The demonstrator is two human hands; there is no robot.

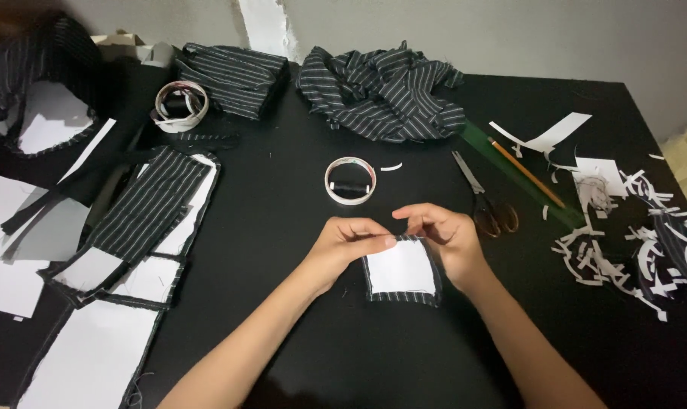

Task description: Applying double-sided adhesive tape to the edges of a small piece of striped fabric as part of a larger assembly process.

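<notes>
A small square piece of black striped fabric with white paper on top lies on the black table, near its middle. My left hand pinches the piece's upper left edge with thumb and fingers. At the top edge my right hand pinches the fabric border, fingers curled over it. Both hands rest low on the table, close together.
A tape roll lies just beyond my hands; another roll sits far left. Scissors, a pencil and a green ruler lie right. Paper scraps cover the right. Striped fabric heaps and backed pieces fill back and left.
</notes>
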